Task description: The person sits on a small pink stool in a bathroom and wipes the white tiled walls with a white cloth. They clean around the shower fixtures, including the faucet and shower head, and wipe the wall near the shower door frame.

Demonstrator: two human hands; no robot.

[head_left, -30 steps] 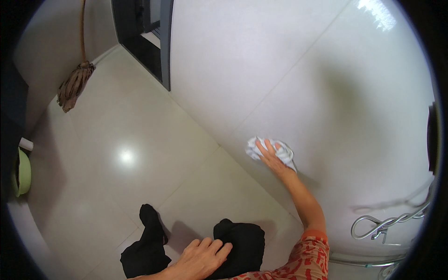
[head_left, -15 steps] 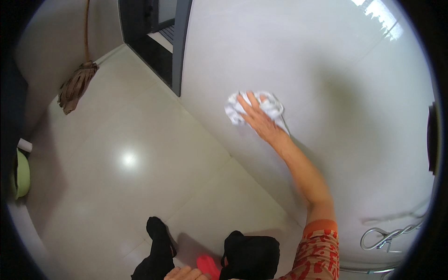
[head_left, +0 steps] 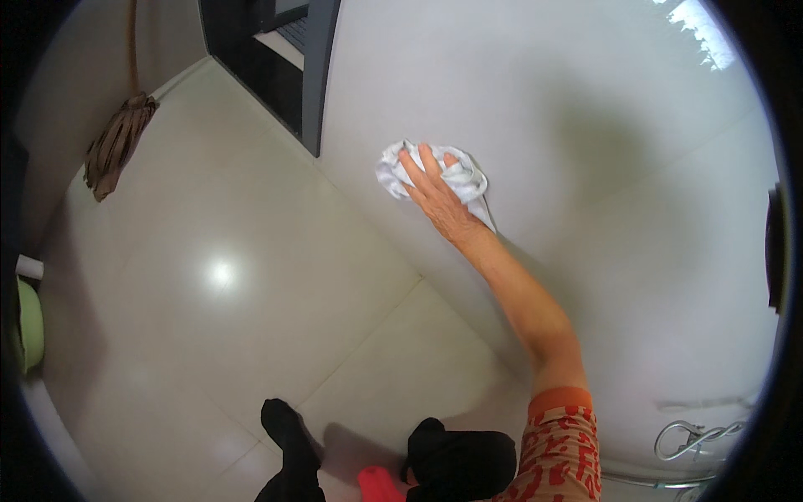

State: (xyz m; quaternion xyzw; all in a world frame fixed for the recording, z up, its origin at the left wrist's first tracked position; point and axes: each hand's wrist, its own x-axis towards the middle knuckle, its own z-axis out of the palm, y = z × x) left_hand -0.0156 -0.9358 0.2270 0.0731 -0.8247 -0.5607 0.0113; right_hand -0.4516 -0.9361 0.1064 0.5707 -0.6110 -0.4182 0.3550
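My right hand (head_left: 445,197) presses a crumpled white cloth (head_left: 468,178) against the glossy pale tiled wall (head_left: 519,100). Its fingers are somewhat spread over the cloth, with fabric bunched between and around them. The bare forearm comes up from an orange, red-patterned sleeve at the lower right. A tail of the cloth hangs beside the wrist. My left hand is out of the picture.
A grey-framed doorway (head_left: 316,92) adjoins the wall. A brown mop (head_left: 120,149) leans in the far left corner; a green basin (head_left: 31,326) is at the left rim. Metal tubing (head_left: 698,439) runs along the lower right. A red object (head_left: 381,485) lies between my black-clad legs.
My right hand has slid the cloth along the wall, up and to the left toward the doorway. My left hand, glimpsed at the lower edge before, has left the view.
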